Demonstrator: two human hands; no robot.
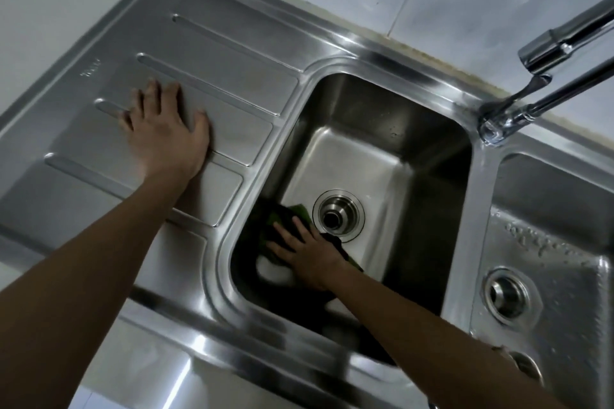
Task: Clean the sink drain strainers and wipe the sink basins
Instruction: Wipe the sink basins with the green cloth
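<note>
Your right hand (309, 256) lies flat on the cloth (300, 211) at the near left corner of the basin (365, 156) floor. Its fingers are straight and spread, pressing the cloth down rather than clutching it. The cloth is dark with a green patch and is bunched under your palm, just beside the drain (339, 214); its right edge seems to touch the drain's rim. Judge it soft and limp, probably wet, so it will fold and slide under you. Keep the flat of the hand over its middle to wipe, and pinch a gathered fold if you need to lift it. The steel is hard, smooth and likely slippery where wet, so lean gently. The drain's ring looks stiff and fixed. Whether a loose strainer sits in it is not clear; if one does, take it by its centre or rim. Further off, your left hand (166, 129) rests unclenched, palm down, on the drainboard (232, 76), holding nothing and bracing you. To the right, the second basin (558, 209) shows water beads and has a second drain (506, 295). Farthest off, the tap (551, 45) reaches out above the divide between the basins
</note>
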